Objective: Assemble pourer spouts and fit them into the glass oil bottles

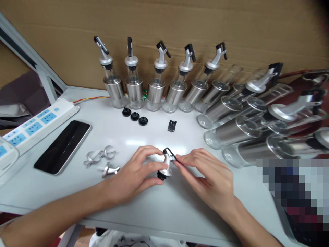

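Over the middle of the table I hold a silver pour spout [167,164] with a black stopper base and a black flip lever [171,153]. The fingers and thumb of my left hand [144,168] grip its body from the left. My right hand [208,171] pinches the lever's free end between thumb and forefinger. Left of my left hand lie several loose silver spout bodies [107,169]. Farther back are three black rubber stoppers [135,116] and a small group of black levers [172,126].
Glass bottles with steel sleeves [156,91], several topped with spouts, line the back and right of the table [108,212]. A phone [63,146] and a white power strip [33,128] lie at left. A cardboard wall [180,20] stands behind.
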A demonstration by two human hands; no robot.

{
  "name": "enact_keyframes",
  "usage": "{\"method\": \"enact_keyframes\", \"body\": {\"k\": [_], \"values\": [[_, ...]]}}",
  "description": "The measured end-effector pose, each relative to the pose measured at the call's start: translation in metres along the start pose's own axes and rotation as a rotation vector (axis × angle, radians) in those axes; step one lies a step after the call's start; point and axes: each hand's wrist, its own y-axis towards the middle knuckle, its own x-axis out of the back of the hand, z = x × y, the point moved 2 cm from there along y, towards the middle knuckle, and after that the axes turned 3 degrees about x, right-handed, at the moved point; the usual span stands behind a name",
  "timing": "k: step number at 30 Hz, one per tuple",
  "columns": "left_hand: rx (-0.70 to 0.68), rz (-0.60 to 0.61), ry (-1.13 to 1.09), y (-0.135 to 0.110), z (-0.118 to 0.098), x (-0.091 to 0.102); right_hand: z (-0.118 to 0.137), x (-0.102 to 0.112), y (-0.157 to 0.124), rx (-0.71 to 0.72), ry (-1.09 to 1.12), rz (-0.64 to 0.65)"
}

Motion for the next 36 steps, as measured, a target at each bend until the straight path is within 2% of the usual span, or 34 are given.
{"method": "enact_keyframes", "body": {"k": [3, 7, 15, 20, 25, 31, 36], "values": [[0.026, -0.017, 0.025, -0.0028, 0.0005, -0.0009, -0.0012, -0.0011, -0.0006, 0.018, 0.011, 0.001], [0.029, 0.030, -0.048, -0.0063, 0.0017, -0.0035, -0.0022, -0.0023, -0.0013, 0.019, 0.030, 0.009], [0.012, -0.023, -0.102, -0.0065, 0.0017, 0.0005, -0.0016, -0.0004, 0.0008, 0.005, 0.065, 0.094], [0.008, -0.030, -0.095, -0.0059, 0.0013, -0.0003, -0.0025, -0.0031, -0.0023, 0.035, 0.085, 0.118], [-0.024, -0.077, -0.051, -0.0077, 0.0020, -0.0054, -0.0027, -0.0035, -0.0042, -0.039, 0.211, 0.134], [-0.054, -0.034, 0.035, -0.0064, -0.0004, -0.0013, -0.0006, -0.0025, -0.0025, -0.060, 0.251, 0.151], [-0.021, -0.112, -0.047, -0.0108, 0.0027, -0.0074, 0.0006, -0.0070, -0.0053, -0.031, 0.262, 0.135]]}}
